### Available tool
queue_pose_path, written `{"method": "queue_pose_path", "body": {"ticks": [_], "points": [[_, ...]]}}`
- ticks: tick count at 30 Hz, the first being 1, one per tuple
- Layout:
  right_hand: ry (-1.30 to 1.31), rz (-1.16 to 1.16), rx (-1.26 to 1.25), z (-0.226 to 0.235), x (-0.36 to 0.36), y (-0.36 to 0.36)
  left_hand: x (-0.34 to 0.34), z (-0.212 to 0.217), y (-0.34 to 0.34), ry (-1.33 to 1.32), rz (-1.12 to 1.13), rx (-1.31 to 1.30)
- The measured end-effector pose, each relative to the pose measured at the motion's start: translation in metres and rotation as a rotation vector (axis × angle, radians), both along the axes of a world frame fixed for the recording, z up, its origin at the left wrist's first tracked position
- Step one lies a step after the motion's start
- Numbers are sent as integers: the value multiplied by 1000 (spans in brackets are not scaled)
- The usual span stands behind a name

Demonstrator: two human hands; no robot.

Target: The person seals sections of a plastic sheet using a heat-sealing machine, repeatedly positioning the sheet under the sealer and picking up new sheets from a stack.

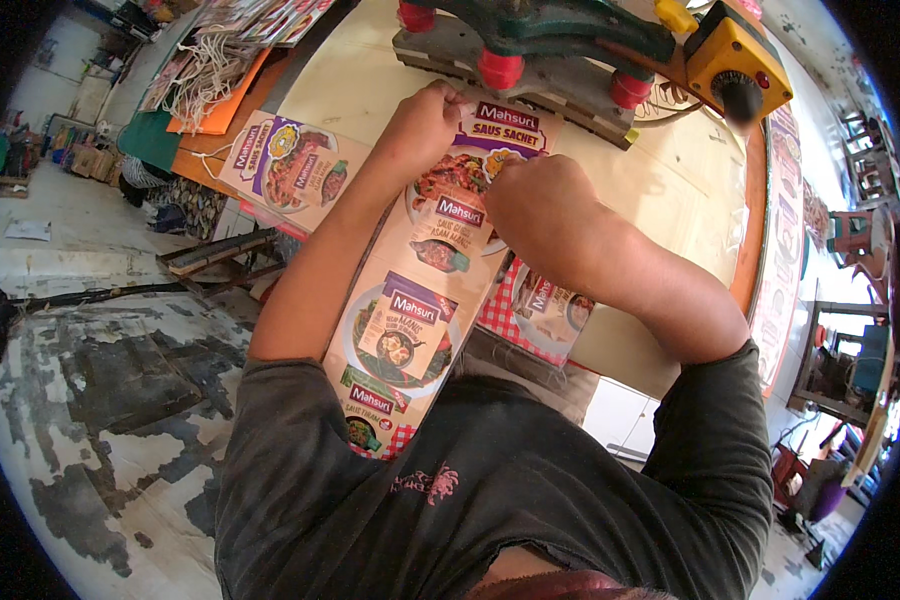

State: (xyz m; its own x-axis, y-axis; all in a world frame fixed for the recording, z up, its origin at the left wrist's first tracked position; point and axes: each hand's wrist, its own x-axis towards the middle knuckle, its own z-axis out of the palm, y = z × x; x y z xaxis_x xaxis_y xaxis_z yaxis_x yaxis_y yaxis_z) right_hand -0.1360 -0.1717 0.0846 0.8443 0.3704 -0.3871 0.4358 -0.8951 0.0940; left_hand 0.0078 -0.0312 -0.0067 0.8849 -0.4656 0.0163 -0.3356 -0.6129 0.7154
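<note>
The left hand [425, 130] pinches the far left edge of the long printed banner [410, 255]; the right hand [545, 205] curls over its right edge (fingertips hidden, so I cannot tell their grip), a pairing that probably keeps it square to the green press [570, 30] just beyond. The banner's near end reaches the dark shirt [530, 470], perhaps for want of depth on the table [690, 190].
</note>
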Motion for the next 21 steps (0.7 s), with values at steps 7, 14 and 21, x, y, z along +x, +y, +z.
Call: {"method": "queue_pose_path", "body": {"ticks": [7,14,21], "points": [[-1,10,-10,0,0,0,3,-7,1,10,1,-46],[13,11,0,-2,1,-1,-2,-1,-2,24,35,-47],[23,-7,-1,0,0,0,-4,-7,8,42,14,-135]]}}
